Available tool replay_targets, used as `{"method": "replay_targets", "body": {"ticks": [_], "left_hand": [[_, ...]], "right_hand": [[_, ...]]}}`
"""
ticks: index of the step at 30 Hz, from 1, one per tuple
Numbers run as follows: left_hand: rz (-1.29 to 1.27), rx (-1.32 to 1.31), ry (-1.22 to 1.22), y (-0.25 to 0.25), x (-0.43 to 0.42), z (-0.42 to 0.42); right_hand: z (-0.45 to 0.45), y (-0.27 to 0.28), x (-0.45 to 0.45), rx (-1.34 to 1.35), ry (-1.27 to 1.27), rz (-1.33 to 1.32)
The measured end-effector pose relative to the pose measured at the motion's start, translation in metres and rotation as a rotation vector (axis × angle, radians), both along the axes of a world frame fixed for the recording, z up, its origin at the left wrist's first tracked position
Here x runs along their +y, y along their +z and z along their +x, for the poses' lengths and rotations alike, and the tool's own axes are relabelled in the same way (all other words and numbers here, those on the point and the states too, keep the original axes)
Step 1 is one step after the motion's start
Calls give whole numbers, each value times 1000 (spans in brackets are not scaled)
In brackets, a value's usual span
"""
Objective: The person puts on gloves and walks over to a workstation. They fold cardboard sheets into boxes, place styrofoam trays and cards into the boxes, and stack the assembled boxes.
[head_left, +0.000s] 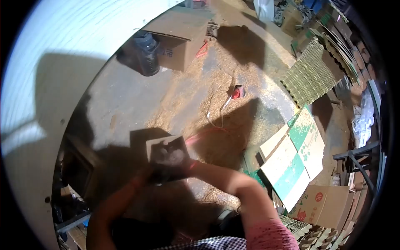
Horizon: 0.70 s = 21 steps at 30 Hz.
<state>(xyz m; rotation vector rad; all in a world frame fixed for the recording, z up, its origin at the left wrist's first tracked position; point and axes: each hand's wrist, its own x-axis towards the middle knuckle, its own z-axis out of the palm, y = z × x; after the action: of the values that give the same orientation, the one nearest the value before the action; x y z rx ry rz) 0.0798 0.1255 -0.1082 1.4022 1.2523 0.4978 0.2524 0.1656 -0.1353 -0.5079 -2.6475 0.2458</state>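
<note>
In front of my body, low in the head view, is a small square box with a pale rim and a dark inside. A whitish, blurred patch shows within it, too unclear to name. My right hand grips the box at its right side, the forearm coming in from a pink sleeve. At the lower left side of the box my left hand holds on, mostly in deep shadow. The fingers of both hands are hard to make out.
Sawdust covers much of the floor. A dark bottle stands beside a large carton. Green and white flattened cardboard lies to the right, below a ridged yellowish stack. A white panel borders the left.
</note>
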Motion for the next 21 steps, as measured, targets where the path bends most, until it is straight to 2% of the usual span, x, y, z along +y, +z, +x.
{"method": "replay_targets", "body": {"ticks": [1,3,5,6,8,9,10,11,12,13,14,15,16,18,19,21], "left_hand": [[16,34,-32,-4,5,-7],[65,142,-127,-11,18,-17],[133,307,-265,-11,37,-16],[174,405,-345,-5,54,-11],[-96,220,-105,2,78,19],[-97,285,-55,-33,87,33],[-96,352,-2,-66,94,45],[126,676,-289,-70,90,47],[499,1195,-618,-74,86,49],[835,1528,-787,-80,81,52],[806,1462,-765,-85,79,50],[777,1397,-742,-90,77,48],[509,1244,-679,-60,87,63],[207,1109,-587,-61,91,63],[349,803,-457,-90,85,53],[469,513,-317,-101,77,43]], "right_hand": [[13,19,14,-122,-39,-90],[40,154,65,-486,-217,-683],[82,140,114,89,-428,-569],[102,140,142,225,-541,-564],[149,130,201,352,-834,-768],[173,113,227,436,-917,-911],[208,74,262,613,-808,-1006],[220,77,260,907,-757,-1147],[238,61,272,986,-796,-1157],[250,55,276,924,-878,-1119],[245,69,265,863,-946,-1128],[253,50,271,770,-966,-1090],[262,30,278,677,-985,-1048],[282,-31,294,571,-959,-956],[293,-71,304,558,-917,-907],[291,-79,296,648,-914,-1011]]}}
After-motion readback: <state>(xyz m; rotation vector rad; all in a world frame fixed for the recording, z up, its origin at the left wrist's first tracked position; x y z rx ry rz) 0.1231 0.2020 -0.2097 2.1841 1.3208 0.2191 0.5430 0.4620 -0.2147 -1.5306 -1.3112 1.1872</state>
